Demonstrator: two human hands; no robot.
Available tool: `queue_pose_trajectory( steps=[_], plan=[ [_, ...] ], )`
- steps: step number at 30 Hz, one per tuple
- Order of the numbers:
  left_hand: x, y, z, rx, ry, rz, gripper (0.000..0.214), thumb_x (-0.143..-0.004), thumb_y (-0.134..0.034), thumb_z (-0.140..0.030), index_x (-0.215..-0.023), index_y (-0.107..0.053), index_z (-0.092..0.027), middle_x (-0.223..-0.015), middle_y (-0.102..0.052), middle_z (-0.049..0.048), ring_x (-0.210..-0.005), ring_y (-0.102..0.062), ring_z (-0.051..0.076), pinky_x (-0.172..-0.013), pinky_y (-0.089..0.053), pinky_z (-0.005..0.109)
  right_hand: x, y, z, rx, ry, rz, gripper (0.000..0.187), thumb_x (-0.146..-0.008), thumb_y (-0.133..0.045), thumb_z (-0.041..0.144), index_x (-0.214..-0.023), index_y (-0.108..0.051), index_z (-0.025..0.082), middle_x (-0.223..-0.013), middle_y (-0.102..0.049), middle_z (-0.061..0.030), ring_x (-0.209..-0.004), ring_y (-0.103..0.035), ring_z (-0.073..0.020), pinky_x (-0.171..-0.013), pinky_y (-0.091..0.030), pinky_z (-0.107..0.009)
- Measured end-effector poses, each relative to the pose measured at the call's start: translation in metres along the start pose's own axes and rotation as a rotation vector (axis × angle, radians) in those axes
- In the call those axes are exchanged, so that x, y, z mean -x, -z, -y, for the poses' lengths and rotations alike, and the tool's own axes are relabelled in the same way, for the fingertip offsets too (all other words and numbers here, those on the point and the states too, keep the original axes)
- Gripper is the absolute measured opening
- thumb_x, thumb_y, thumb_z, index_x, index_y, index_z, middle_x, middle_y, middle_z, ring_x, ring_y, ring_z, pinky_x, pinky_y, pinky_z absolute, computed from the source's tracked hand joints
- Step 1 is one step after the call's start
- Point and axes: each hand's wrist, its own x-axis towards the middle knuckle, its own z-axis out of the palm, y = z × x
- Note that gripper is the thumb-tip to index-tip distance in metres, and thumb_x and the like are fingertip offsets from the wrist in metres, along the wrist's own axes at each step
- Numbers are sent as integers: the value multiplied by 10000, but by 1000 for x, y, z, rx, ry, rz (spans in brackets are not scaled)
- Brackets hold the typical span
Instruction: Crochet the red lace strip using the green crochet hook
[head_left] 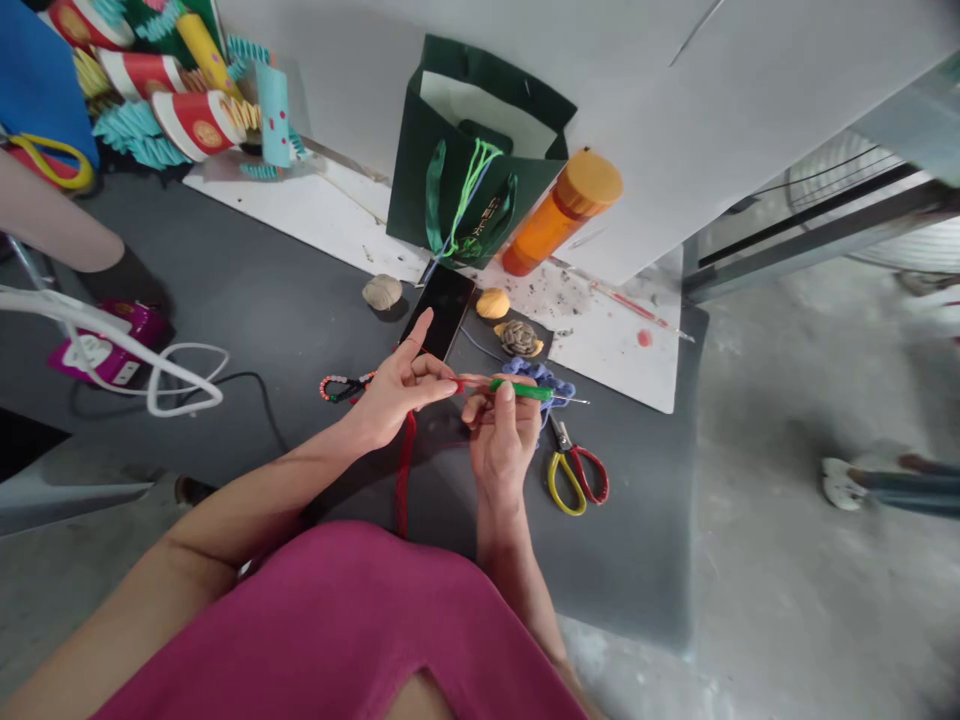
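Note:
My left hand [394,395] pinches red yarn [405,470] between thumb and fingers, its index finger raised. A small red bit of work sits at its fingertips, and a strand hangs from the hand toward my body. My right hand [504,435] grips a crochet hook [534,391] by its green handle, the thin metal end pointing right. Red strands run between both hands. Beyond the right hand lies a bluish-purple crocheted piece [559,382], partly hidden. Scissors [574,475] with yellow and red handles rest right of that hand. A beaded loop [337,388] lies beside the left hand.
Ahead lie a black phone [444,310], several small stone-like pieces, a dark green paper bag [480,150] with green cords, and an orange bottle [562,212]. Paper-cup crafts [196,125] stand back left; white cables [176,375] cross the left side. The table edge [691,500] is right.

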Motion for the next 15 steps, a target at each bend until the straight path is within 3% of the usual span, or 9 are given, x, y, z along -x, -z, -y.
queue_pose_trajectory(
  steps=[9, 15],
  plan=[
    [0, 1, -3, -50, -8, 23, 1183, -728, -907, -199, -1722, -269, -257, -754, -725, -53, -636, -522, 81, -567, -292, 255, -6, 11, 4, 72, 116, 108, 302, -940, -723, 525, -905, -565, 270, -745, -821, 20, -417, -593, -92, -402, -424, -212],
    [1, 1, -4, -107, -51, -8, 1154, -717, -916, -185, -1706, -323, -220, -743, -717, -55, -691, -585, 97, -685, -400, 258, -2, 19, 8, 253, 325, 143, 183, -1045, -622, 425, -977, -556, 268, -858, -863, 2, -466, -680, -107, -428, -479, -219]
  ],
)
